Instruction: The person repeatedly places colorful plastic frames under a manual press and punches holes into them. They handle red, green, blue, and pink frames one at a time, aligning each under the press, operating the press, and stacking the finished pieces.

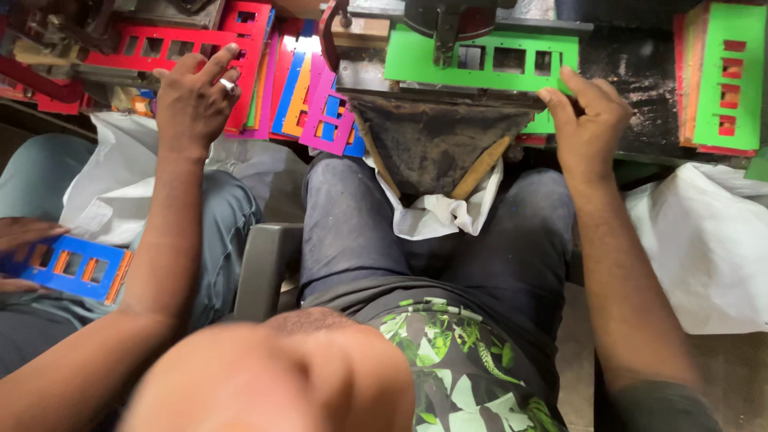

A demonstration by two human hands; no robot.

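Observation:
A green plastic sheet (416, 60) with rectangular cut-outs lies flat on the bed of a dark punching press (448, 20). My right hand (588, 120) grips its right edge, thumb under and fingers on top. Far to the left, my left hand (192, 96) reaches out with its fingers spread on a red cut-out sheet (180, 44); a ring shows on one finger. Between the hands lies a fanned pile of pink, orange and blue cut-out sheets (324, 112).
A dark cloth pouch (432, 144) hangs under the press over my lap. Stacked green and red sheets (724, 76) stand at the right. Another person's hand (20, 236) at the left holds a blue cut-out sheet (76, 268). White sacks (704, 240) lie on both sides.

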